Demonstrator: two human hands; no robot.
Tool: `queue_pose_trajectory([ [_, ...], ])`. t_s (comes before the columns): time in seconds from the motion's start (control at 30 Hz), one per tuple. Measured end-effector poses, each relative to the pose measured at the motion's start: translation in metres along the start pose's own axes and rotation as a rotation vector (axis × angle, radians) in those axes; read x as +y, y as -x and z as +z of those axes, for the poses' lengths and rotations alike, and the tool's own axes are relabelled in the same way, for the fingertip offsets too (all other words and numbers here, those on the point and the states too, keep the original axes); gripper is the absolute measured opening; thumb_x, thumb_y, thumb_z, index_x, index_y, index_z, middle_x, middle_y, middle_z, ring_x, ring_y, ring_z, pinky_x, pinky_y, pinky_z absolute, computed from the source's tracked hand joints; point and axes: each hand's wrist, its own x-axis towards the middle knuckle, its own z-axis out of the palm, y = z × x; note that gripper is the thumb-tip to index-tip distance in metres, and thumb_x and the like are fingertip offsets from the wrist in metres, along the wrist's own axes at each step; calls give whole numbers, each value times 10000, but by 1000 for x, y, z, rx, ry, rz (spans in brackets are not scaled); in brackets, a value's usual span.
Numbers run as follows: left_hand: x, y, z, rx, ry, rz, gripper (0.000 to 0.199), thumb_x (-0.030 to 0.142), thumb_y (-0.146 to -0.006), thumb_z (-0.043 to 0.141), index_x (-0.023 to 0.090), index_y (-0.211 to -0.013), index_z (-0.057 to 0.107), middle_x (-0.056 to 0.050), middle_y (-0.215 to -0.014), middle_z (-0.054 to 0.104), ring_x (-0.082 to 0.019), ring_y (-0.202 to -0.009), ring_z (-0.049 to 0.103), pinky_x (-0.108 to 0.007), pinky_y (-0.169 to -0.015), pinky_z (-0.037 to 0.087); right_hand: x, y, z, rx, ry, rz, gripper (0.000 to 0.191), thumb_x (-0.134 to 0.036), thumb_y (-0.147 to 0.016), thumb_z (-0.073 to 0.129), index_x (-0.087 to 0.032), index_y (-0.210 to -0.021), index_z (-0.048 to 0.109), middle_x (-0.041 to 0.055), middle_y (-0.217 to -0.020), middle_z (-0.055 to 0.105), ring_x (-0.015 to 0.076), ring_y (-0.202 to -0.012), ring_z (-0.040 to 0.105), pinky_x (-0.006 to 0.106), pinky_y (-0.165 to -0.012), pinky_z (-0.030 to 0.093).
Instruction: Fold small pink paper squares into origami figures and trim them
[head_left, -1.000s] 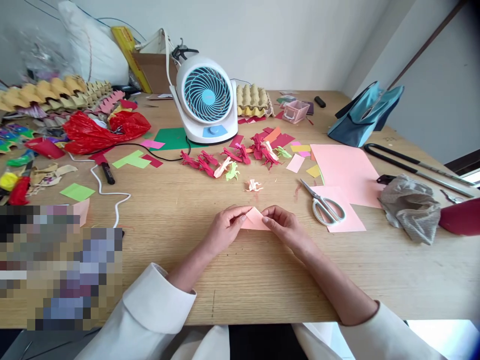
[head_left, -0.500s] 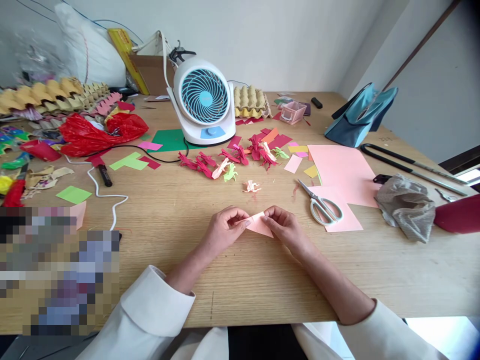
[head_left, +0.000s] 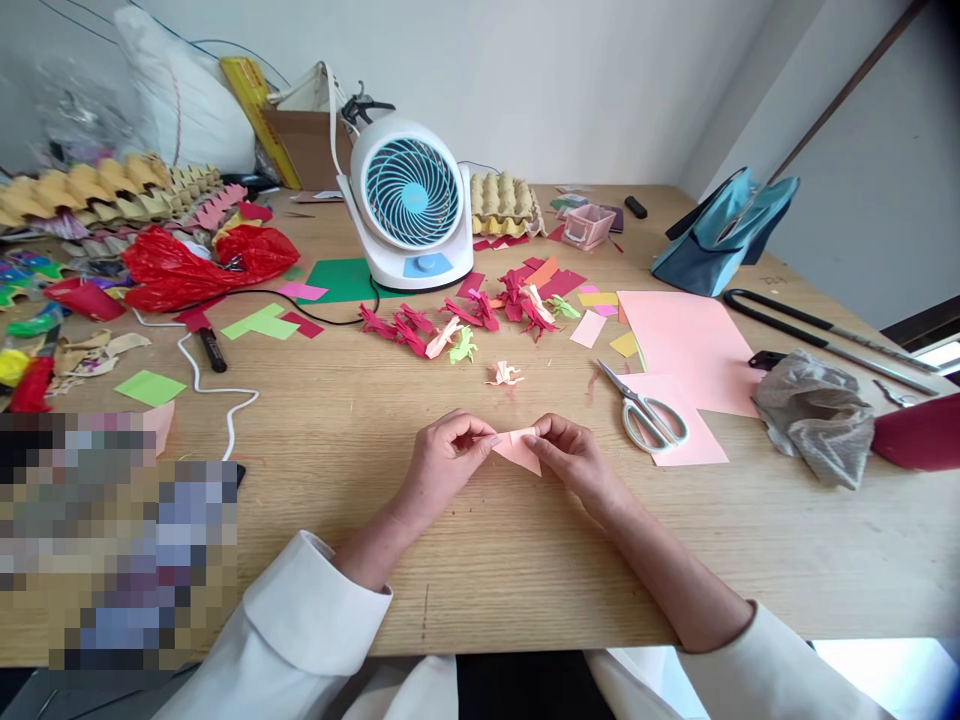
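Note:
A small folded piece of pink paper (head_left: 520, 449) is held between my two hands, just above the table. My left hand (head_left: 454, 455) pinches its left corner between thumb and forefinger. At the upper right corner, my right hand (head_left: 570, 452) pinches the same paper. A small pale folded paper figure (head_left: 505, 374) lies just beyond my hands. Farther back is a row of folded red, pink and green figures (head_left: 480, 310). White-handled scissors (head_left: 651, 420) rest on pink sheets (head_left: 686, 345) to the right of my right hand.
A white fan (head_left: 412, 200) stands at the back centre. Red plastic bag (head_left: 202, 268), marker (head_left: 213, 350) and white cable (head_left: 196, 385) lie left. A blue bag (head_left: 724, 235), grey cloth (head_left: 814, 415) and black-handled metal bar (head_left: 825, 335) are on the right.
The pink paper has shifted slightly between my fingers, and its lower corner has moved a little left. Both hands keep their pinch. The whole view has shifted slightly.

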Motion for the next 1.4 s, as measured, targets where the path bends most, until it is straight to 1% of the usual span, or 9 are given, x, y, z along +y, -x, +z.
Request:
queue_pose_trajectory([
  [0.1,1,0,-2,37,-19,6,125,248,-831,661,193,-721,636,-1,-726,629,-128,-666,554,-245,-648,439,-3,1,0,9,-14,12,424,-567,-714,737,-197,-727,531,-42,-600,495,96,-523,394,239,-503,283],
  [0.33,0,1,-3,30,-27,68,103,246,-852,647,197,-761,647,-10,-762,641,-131,-687,560,-249,-666,451,-8,4,0,30,-47,27,411,-545,-717,744,-197,-725,528,-44,-600,496,92,-520,384,235,-496,269],
  [0.43,0,1,-3,35,-36,58,111,249,-855,645,199,-756,650,-10,-760,644,-134,-687,561,-252,-669,450,-9,3,1,23,-46,35,404,-546,-724,738,-196,-733,536,-44,-598,501,91,-515,390,233,-491,273],
  [0.63,4,0,-4,29,-46,49,134,238,-862,625,198,-735,641,-9,-740,628,-137,-688,556,-253,-670,446,-5,1,1,-8,-51,30,420,-566,-696,752,-195,-757,564,-30,-636,555,105,-541,453,242,-519,337],
  [0.73,4,0,-4,17,-22,59,133,249,-861,628,196,-739,628,-7,-742,617,-134,-687,552,-251,-667,444,-5,2,1,3,-43,27,421,-566,-695,751,-197,-732,552,-34,-617,539,103,-528,437,242,-508,321],
  [0.83,3,1,-2,14,7,29,133,268,-843,658,192,-741,619,-1,-742,611,-127,-675,549,-239,-646,442,-6,2,2,25,-41,12,415,-556,-701,749,-195,-708,545,-38,-596,517,96,-517,413,240,-501,300],
  [1.03,1,3,0,45,1,-13,143,277,-832,679,188,-727,639,11,-715,624,-113,-636,550,-229,-614,429,-5,2,3,28,-50,15,406,-542,-694,763,-192,-717,558,-37,-597,519,95,-520,414,238,-499,286],
  [1.2,2,3,0,67,-32,9,129,250,-840,669,187,-728,654,3,-727,648,-121,-660,576,-231,-626,441,-3,1,3,12,-37,11,401,-543,-702,760,-193,-722,565,-37,-601,517,100,-533,410,244,-508,292],
  [1.4,4,2,0,74,-41,41,126,207,-844,664,183,-720,649,11,-718,633,-108,-656,559,-225,-623,431,-1,1,2,-2,-25,-9,372,-522,-739,744,-183,-762,593,-28,-634,537,101,-565,427,240,-526,299],
])
